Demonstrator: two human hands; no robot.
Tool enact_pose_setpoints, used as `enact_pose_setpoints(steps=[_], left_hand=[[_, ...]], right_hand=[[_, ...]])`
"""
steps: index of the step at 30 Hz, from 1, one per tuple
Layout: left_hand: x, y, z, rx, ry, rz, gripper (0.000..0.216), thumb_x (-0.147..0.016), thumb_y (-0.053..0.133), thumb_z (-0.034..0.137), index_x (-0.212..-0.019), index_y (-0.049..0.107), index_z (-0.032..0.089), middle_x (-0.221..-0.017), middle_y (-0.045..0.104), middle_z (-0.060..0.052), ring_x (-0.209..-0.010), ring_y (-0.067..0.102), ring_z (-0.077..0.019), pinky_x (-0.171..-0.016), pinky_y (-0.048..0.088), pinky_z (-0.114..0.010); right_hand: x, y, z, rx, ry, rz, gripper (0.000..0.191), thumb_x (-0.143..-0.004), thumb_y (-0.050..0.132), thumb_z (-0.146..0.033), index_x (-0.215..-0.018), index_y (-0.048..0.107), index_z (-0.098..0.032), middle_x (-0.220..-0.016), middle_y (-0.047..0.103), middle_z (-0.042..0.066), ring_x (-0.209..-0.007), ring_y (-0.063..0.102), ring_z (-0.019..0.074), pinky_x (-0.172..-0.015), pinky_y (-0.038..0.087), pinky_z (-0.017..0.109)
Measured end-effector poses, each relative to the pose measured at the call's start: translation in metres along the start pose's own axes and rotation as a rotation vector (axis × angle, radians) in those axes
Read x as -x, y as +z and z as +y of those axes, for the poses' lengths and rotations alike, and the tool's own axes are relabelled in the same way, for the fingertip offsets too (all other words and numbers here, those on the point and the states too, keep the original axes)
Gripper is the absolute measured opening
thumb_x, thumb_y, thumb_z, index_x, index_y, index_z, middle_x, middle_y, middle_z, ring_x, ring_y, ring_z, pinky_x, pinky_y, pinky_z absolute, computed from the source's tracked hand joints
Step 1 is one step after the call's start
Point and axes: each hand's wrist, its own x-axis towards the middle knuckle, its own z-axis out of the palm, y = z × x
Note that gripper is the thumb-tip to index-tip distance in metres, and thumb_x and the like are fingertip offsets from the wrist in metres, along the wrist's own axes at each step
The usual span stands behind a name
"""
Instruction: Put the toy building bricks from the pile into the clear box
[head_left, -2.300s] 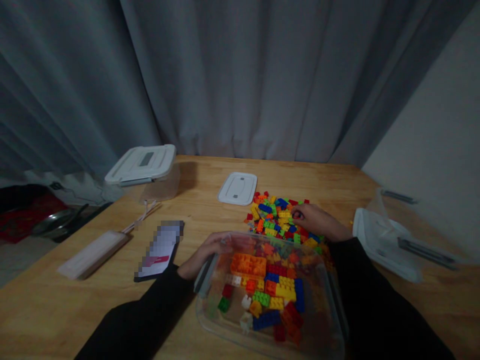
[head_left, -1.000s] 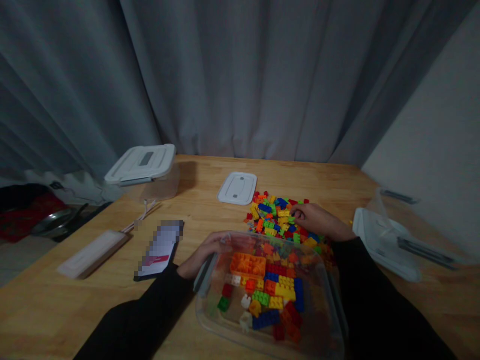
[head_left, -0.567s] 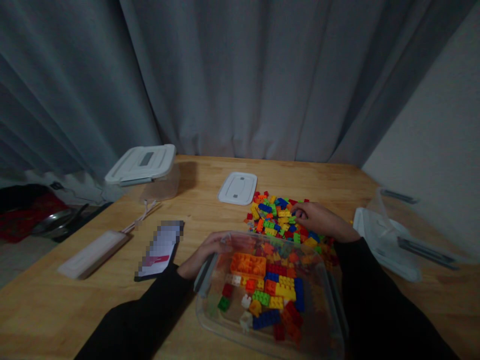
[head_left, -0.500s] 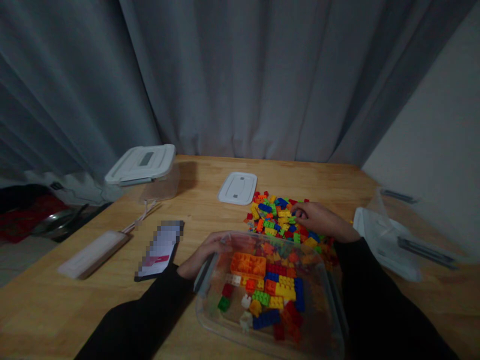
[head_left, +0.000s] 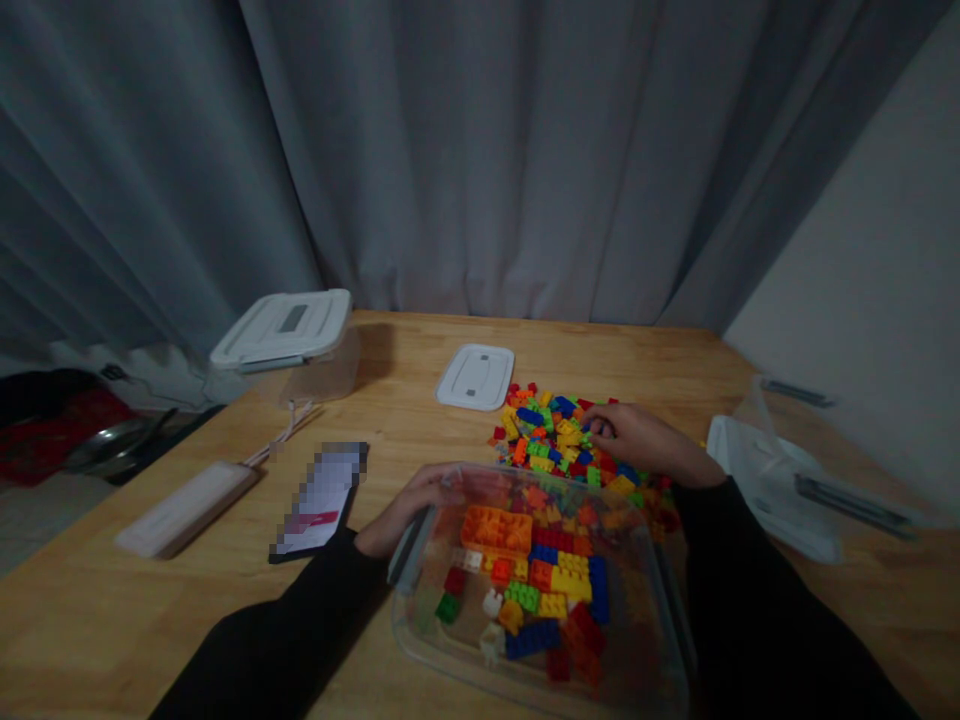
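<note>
**Right hand in the brick pile, left hand on the container's edge**

Here is the right hand, stretched out over the pile of bricks on the table; its fingertips are down among the bricks at the pile's far right side, curled in and pinching, though whether a brick sits between them is too small and dim to tell; the hand points away from the person and to the left, its forearm in a black sleeve running back towards the lower right.

The left hand is curled over the near left edge of the clear container, fingers gripping the rim by a grey clip; the container sits just in front of the person, touching or nearly touching the near side of the pile; its long axis runs from the near right to the far left corner, slightly skewed to the table's edge; inside lie mixed bricks, with a large orange plate at the far left, lying flat, long side across the container.

The pile spreads wider than it is deep, between the container and a white lid lying flat just beyond it; to the left lie a phone and a pale flat box, both angled towards the far right; a lidded box stands at the far left, and another clear container lies to the right, well apart from the hand.
</note>
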Motion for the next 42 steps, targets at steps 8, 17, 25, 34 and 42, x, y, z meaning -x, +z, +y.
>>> enact_pose_setpoints(steps=[8, 17, 25, 34, 42], left_hand=[[0.001, 0.006, 0.007, 0.011, -0.021, 0.029, 0.035, -0.076, 0.063, 0.015, -0.103, 0.084, 0.022, -0.113, 0.082, -0.009, -0.113, 0.072, -0.0313, -0.109, 0.045, -0.044], [0.002, 0.004, 0.005, 0.014, -0.022, 0.03, 0.034, -0.075, 0.065, 0.016, -0.103, 0.084, 0.021, -0.112, 0.082, -0.008, -0.112, 0.072, -0.032, -0.108, 0.047, -0.043], [0.0, -0.005, -0.004, -0.023, 0.011, -0.02, 0.046, -0.076, 0.061, 0.015, -0.118, 0.08, 0.018, -0.122, 0.079, -0.011, -0.118, 0.069, -0.0342, -0.11, 0.045, -0.046], [0.001, 0.0, 0.002, -0.057, 0.041, -0.025, 0.042, -0.078, 0.06, 0.017, -0.115, 0.081, 0.017, -0.125, 0.078, -0.011, -0.126, 0.066, -0.0355, -0.115, 0.041, -0.047], [0.0, 0.009, 0.008, -0.027, 0.01, -0.048, 0.046, -0.079, 0.057, 0.019, -0.118, 0.08, 0.021, -0.126, 0.078, -0.009, -0.125, 0.066, -0.0339, -0.112, 0.045, -0.046]], right_hand=[[0.003, -0.005, -0.005, -0.011, -0.002, 0.01, 0.033, -0.087, 0.057, -0.02, -0.114, 0.074, -0.017, -0.092, 0.078, 0.008, -0.076, 0.068, 0.0201, -0.066, 0.045, 0.028], [0.013, -0.017, -0.025, 0.023, -0.063, 0.024, 0.032, -0.092, 0.055, -0.024, -0.117, 0.072, -0.017, -0.113, 0.077, 0.011, -0.096, 0.07, 0.0237, -0.083, 0.049, 0.033], [0.031, -0.03, -0.053, 0.073, -0.135, 0.071, 0.032, -0.096, 0.053, -0.025, -0.122, 0.071, -0.017, -0.122, 0.075, 0.011, -0.108, 0.069, 0.0261, -0.094, 0.051, 0.039], [0.061, -0.037, -0.081, 0.046, -0.282, 0.137, 0.027, -0.101, 0.053, -0.025, -0.122, 0.069, -0.019, -0.124, 0.074, 0.01, -0.115, 0.067, 0.0244, -0.098, 0.051, 0.041], [0.083, -0.036, -0.114, -0.101, -0.349, -0.042, 0.026, -0.1, 0.058, -0.024, -0.124, 0.068, -0.028, -0.125, 0.073, 0.002, -0.113, 0.067, 0.0188, -0.096, 0.05, 0.033]])
